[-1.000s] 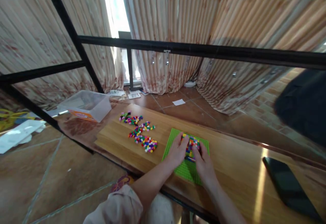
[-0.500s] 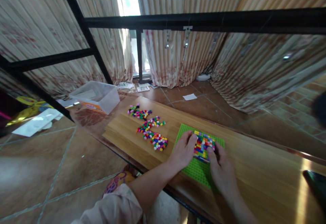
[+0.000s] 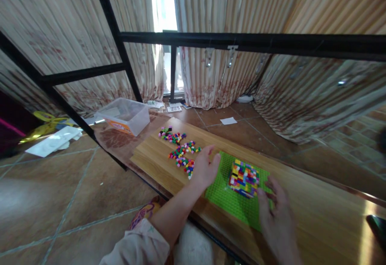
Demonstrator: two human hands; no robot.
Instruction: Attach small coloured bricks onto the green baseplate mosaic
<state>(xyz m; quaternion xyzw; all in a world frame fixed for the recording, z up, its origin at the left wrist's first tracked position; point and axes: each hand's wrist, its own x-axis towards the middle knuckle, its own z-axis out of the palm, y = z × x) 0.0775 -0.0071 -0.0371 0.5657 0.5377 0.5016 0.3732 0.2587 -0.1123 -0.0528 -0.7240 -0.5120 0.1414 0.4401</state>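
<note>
A green studded baseplate (image 3: 229,202) lies on a wooden board (image 3: 157,160). A block of many-coloured small bricks (image 3: 244,177) stands on the plate. My left hand (image 3: 205,169) hovers at the plate's left edge, next to a scatter of loose coloured bricks (image 3: 181,152), with fingers partly curled and nothing seen in them. My right hand (image 3: 276,212) rests on the plate just right of the brick block, fingers spread, slightly blurred.
A clear plastic bin (image 3: 126,115) sits at the table's far left corner. A black metal frame (image 3: 241,40) crosses above the table. A dark flat object (image 3: 378,226) lies at the right edge. Curtains hang behind, and papers lie on the tiled floor.
Both hands have come off the brick block. My left hand moved left toward the loose bricks, my right hand drew back to the right. The view shifted left.
</note>
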